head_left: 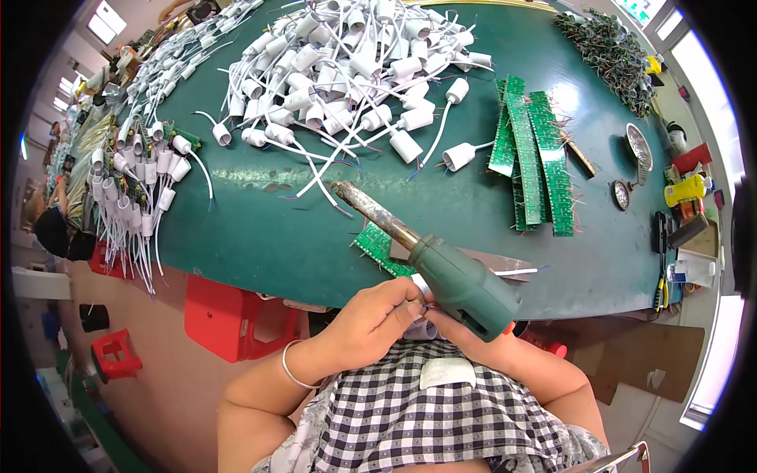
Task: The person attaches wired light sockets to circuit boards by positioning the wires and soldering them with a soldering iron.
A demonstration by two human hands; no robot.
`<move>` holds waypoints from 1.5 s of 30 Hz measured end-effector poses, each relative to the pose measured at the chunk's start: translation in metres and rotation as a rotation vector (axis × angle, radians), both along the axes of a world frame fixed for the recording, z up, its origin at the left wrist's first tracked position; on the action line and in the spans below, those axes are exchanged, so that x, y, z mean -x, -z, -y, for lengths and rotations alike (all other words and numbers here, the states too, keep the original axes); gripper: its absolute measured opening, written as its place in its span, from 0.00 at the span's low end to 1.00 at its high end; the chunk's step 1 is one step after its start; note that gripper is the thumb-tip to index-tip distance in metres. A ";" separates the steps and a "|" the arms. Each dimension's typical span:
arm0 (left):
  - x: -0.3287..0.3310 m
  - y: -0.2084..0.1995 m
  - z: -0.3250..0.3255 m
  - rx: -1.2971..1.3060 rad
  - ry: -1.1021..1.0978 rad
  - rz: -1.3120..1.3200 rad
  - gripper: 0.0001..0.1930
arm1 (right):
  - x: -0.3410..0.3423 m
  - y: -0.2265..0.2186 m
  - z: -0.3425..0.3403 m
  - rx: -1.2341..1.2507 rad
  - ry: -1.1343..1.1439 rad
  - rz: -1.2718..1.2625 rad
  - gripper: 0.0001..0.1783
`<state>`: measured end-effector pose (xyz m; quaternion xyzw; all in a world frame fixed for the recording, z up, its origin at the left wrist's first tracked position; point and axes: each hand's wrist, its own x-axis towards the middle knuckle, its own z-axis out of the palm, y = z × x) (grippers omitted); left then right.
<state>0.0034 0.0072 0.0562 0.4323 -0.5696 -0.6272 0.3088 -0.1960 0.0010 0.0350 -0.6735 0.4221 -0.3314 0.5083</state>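
My left hand [377, 322] is closed in a pinch at the table's near edge. A white lamp holder [421, 284] with thin dark wire ends shows at its fingertips, mostly covered by the fingers. Against it, with fingers bent in, is my right hand [467, 344], partly hidden under a green-handled soldering iron [461, 288]. The iron's rusty metal tip points up and left over the table; what bears the iron is not visible. Just beyond my hands lie a green circuit board strip [386, 251] and a brown flat bar [473, 264] with a white wire [516, 272] on it.
A large pile of white lamp holders with wires [339, 71] covers the far middle of the green table [260, 229]. More wired holders [138, 185] stand at left. Stacked circuit board strips [532, 158], metal ladle-like dishes [639, 146] and a wire-and-component heap [607, 59] lie right.
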 end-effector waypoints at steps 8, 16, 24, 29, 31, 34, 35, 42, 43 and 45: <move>-0.005 -0.004 0.006 -0.027 0.185 0.010 0.11 | 0.005 -0.002 0.004 0.316 -0.122 -0.138 0.21; -0.002 -0.006 -0.002 0.450 -0.067 0.382 0.07 | -0.012 -0.010 -0.003 -0.009 0.162 -0.014 0.12; -0.012 -0.008 0.009 0.826 -0.115 0.560 0.09 | -0.023 -0.014 0.008 -0.048 0.107 -0.011 0.11; -0.040 -0.008 0.017 0.770 -0.199 0.782 0.05 | -0.006 -0.017 0.016 -0.054 0.087 -0.142 0.11; -0.058 0.010 0.023 0.644 -0.242 0.758 0.05 | 0.007 -0.030 0.005 -0.359 0.227 0.001 0.12; -0.060 0.027 0.025 0.450 -0.298 0.712 0.03 | 0.037 -0.024 -0.001 -0.264 0.162 -0.013 0.17; -0.056 0.030 0.027 0.447 -0.321 0.730 0.03 | 0.046 -0.020 -0.002 -0.114 0.037 -0.090 0.22; -0.049 0.044 0.032 0.450 -0.423 0.747 0.03 | 0.045 -0.031 0.011 0.063 -0.177 -0.376 0.16; -0.049 0.045 0.033 0.449 -0.424 0.743 0.03 | 0.044 -0.026 0.009 0.063 -0.177 -0.380 0.16; -0.047 0.047 0.035 0.472 -0.420 0.723 0.04 | 0.042 -0.012 0.000 -0.120 -0.091 -0.235 0.14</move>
